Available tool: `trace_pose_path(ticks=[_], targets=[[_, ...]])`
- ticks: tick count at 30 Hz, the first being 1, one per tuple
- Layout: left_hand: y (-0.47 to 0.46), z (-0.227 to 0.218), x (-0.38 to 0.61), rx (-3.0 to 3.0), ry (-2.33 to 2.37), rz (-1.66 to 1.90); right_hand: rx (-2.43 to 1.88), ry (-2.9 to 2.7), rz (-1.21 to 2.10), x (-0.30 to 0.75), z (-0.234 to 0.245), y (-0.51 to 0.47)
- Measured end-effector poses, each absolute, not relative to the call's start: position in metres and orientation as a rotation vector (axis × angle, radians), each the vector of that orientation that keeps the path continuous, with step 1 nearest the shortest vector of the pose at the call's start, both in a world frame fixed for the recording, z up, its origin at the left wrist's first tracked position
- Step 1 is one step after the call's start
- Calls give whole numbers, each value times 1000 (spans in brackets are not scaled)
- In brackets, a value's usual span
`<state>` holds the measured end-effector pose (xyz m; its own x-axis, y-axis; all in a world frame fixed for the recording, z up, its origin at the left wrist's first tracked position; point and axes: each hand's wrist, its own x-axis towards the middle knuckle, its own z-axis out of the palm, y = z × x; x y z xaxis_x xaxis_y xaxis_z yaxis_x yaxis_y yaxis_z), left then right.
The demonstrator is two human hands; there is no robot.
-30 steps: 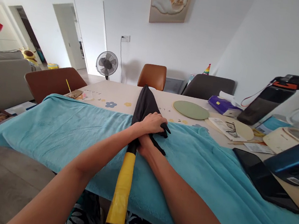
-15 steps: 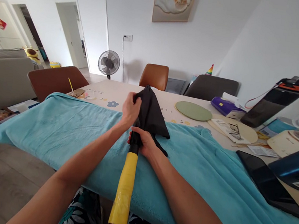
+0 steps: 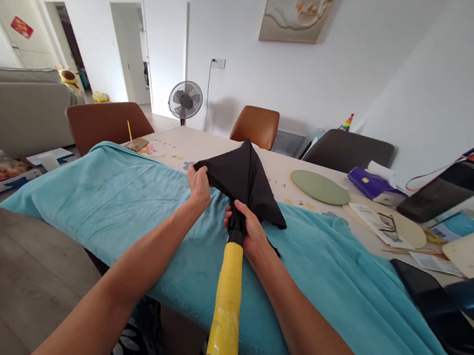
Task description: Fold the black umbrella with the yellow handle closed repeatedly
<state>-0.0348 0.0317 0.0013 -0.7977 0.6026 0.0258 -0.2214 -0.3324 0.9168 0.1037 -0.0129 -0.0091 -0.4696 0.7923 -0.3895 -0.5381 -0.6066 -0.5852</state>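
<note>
A black umbrella (image 3: 238, 169) with a yellow-wrapped handle (image 3: 228, 304) points away from me, its canopy loosely folded. My right hand (image 3: 250, 226) is closed around the black shaft just above the yellow wrap. At the left, my left hand (image 3: 199, 183) pinches a corner of the canopy and holds that panel stretched out to the side. Another canopy panel hangs loose to the right of the shaft. Beneath both hands lies a turquoise blanket (image 3: 137, 205) spread over the near part of the table (image 3: 219, 143).
On the right are a green oval mat (image 3: 319, 187), a purple tissue box (image 3: 376, 184), eyeglasses (image 3: 387, 225), a dark bottle (image 3: 449, 188) and a black tablet (image 3: 434, 302). Chairs (image 3: 255, 126) stand around the table, with a fan (image 3: 185, 101) behind.
My left hand has moved left and slightly down, drawing a canopy panel outward from the shaft. My right hand keeps its grip. The view has turned a little to the left.
</note>
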Motion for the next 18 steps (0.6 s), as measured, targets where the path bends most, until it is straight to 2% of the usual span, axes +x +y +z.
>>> trace_pose_path(ticks=[10,18], targets=[[36,-3,-44,446,1479,2183,-825,-504,2177,106,-10,-11],[31,4,-46,707,1616,2297,-913,-544,2082,103,-12,-9]])
